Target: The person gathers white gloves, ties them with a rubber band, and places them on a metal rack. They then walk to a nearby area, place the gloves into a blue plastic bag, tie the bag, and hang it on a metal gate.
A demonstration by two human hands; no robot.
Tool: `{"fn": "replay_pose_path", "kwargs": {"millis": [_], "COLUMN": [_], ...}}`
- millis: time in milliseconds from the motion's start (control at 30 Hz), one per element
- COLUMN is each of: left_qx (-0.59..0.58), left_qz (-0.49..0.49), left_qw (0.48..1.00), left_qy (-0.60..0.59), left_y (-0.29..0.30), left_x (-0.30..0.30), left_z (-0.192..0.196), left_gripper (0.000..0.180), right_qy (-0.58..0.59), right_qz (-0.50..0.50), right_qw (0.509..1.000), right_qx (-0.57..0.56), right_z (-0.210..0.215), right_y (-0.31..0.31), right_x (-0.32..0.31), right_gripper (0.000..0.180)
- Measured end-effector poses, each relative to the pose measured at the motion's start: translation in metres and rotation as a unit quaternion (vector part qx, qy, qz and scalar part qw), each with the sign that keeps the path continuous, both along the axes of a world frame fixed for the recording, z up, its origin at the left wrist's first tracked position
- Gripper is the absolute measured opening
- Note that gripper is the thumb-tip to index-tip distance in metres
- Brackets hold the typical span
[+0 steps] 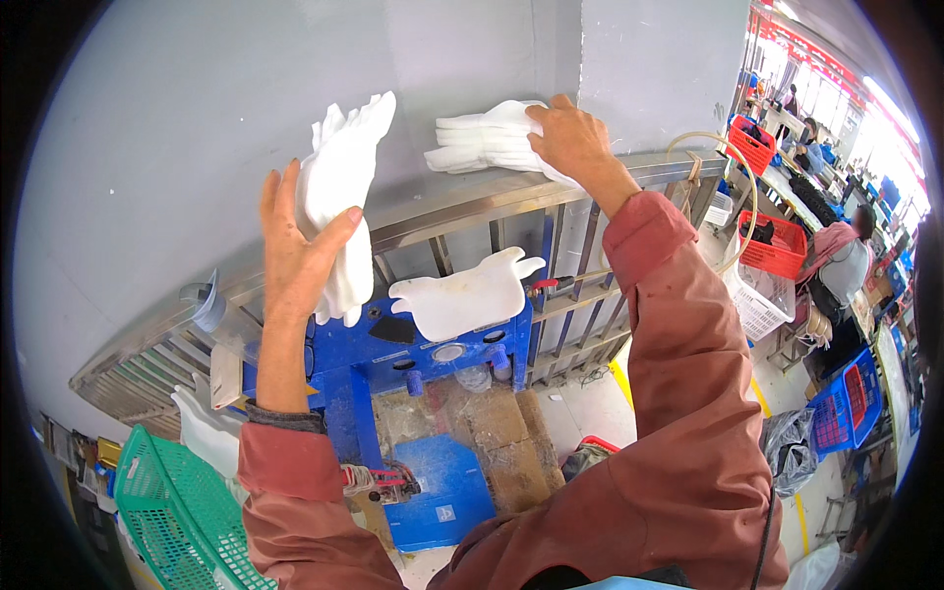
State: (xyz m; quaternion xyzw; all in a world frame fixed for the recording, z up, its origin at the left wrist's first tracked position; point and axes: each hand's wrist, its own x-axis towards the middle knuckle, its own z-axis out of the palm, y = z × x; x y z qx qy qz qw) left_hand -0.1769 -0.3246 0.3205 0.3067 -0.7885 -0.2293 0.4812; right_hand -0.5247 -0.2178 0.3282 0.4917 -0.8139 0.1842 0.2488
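My left hand (pixel 295 251) is wrapped round an upright stack of white, soft-looking padding pieces (pixel 344 177) with wavy, notched ends, thumb on the near side. To its right, my right hand (pixel 575 143) grips the right end of a second stack of white padding pieces (pixel 487 138), which lies sideways by the grey wall above the metal rail (pixel 452 218). Its layers fan apart at the left end. Below, between my arms, a single flat white padding piece (pixel 462 298) with pronged corners rests on a blue machine (pixel 339 379). My right fingertips are partly hidden.
A green plastic basket (pixel 182 511) stands at lower left, with another white piece (pixel 208 433) beside it. A pale hose (pixel 752 187) loops right of my right arm. Farther right are red crates (pixel 772 246), a blue crate (pixel 841 408) and a seated person (pixel 844 270) at worktables.
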Motion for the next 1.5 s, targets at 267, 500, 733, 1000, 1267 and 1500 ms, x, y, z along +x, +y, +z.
{"fn": "replay_pose_path", "kwargs": {"millis": [267,500,733,1000,1267,1500], "left_qx": [0.018,0.036,0.042,-0.027,-0.235,-0.27], "left_qz": [-0.019,-0.057,-0.082,-0.125,-0.231,-0.349], "left_qw": [1.0,0.998,0.996,0.992,0.943,0.876], "left_qy": [-0.003,0.007,0.007,0.012,-0.039,-0.194], "left_y": [0.004,0.003,0.013,0.019,0.036,0.099], "left_x": [0.005,-0.01,-0.036,-0.079,-0.093,-0.097], "left_z": [0.0,-0.003,0.005,0.014,0.066,0.05], "left_gripper": [0.097,0.101,0.101,0.099,0.094,0.097], "right_qy": [0.009,-0.024,0.024,0.058,-0.278,-0.353], "right_qz": [-0.043,-0.057,0.023,0.162,0.313,0.362], "right_qw": [0.998,0.997,0.999,0.959,0.862,0.797], "right_qx": [-0.041,0.04,-0.044,-0.226,-0.286,-0.331], "right_z": [-0.003,0.003,0.003,0.017,0.001,-0.004], "right_y": [0.023,0.007,0.052,0.105,0.156,0.182], "right_x": [0.014,0.015,0.012,0.02,0.009,-0.033], "right_gripper": [0.026,0.052,0.074,0.049,0.06,0.097]}}
